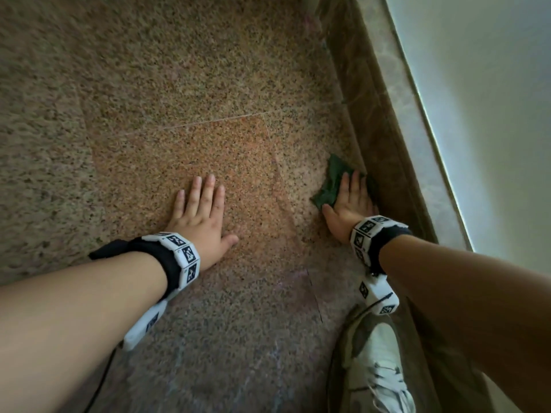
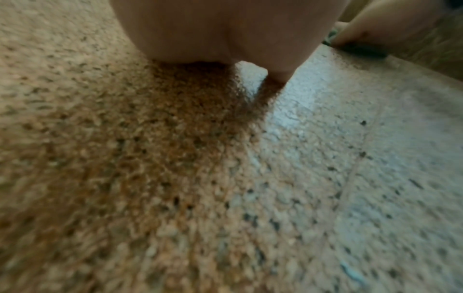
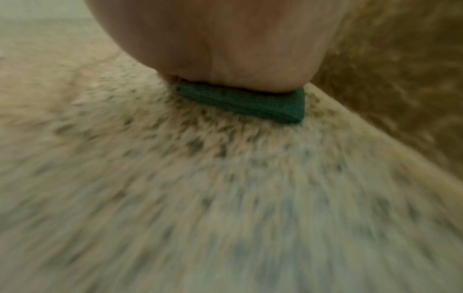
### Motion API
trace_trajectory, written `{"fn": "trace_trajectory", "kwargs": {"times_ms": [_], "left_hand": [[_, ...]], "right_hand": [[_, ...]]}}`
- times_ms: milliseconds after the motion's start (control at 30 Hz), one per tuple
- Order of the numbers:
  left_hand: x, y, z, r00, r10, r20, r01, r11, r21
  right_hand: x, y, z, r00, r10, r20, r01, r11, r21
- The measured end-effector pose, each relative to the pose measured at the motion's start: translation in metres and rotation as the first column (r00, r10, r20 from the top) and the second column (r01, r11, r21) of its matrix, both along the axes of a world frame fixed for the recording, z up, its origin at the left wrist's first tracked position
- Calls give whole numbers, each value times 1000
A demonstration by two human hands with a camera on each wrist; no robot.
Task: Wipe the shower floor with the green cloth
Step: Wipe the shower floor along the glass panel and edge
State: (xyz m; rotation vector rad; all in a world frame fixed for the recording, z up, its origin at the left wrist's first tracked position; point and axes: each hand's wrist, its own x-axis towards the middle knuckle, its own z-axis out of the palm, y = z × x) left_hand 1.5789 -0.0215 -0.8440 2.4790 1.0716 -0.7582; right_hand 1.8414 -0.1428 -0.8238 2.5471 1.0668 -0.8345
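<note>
The green cloth (image 1: 332, 181) lies crumpled on the speckled granite shower floor (image 1: 179, 99), hard against the brown curb at the right. My right hand (image 1: 353, 201) lies flat on the cloth with straight fingers and presses it down; most of the cloth sits under the palm. From the right wrist, a folded green cloth edge (image 3: 243, 103) pokes out below the palm (image 3: 225, 49), and the floor (image 3: 200, 198) is smeared with motion blur. My left hand (image 1: 201, 210) rests palm down on the bare floor, fingers spread and straight, well left of the cloth. Its palm (image 2: 213, 29) fills the top of the left wrist view.
A brown stone curb (image 1: 378, 114) runs along the right edge of the floor, with a pale wall or panel (image 1: 492, 99) beyond it. My white laced shoe (image 1: 378, 371) stands at the lower right. Thin tile joints (image 1: 190, 125) cross the floor.
</note>
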Motion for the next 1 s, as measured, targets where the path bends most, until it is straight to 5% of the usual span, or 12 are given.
{"fn": "trace_trajectory", "kwargs": {"times_ms": [233, 433, 633, 833, 1000], "left_hand": [[1, -1, 1, 1000, -14, 23, 14, 1000, 22], [-3, 1, 3, 999, -53, -8, 53, 997, 53], [-4, 2, 5, 999, -38, 10, 38, 999, 29], [-3, 4, 5, 999, -47, -26, 48, 999, 17], [-3, 0, 8, 998, -51, -25, 52, 998, 21]], "right_hand": [[-122, -29, -3, 968, -226, -106, 229, 973, 19], [-202, 8, -5, 964, 110, -243, -82, 989, 122], [-143, -18, -8, 941, 285, -184, -256, 952, 169], [-45, -43, -7, 999, -52, 2, 51, 997, 58], [-59, -37, -13, 984, -162, 75, 149, 976, 159]]}}
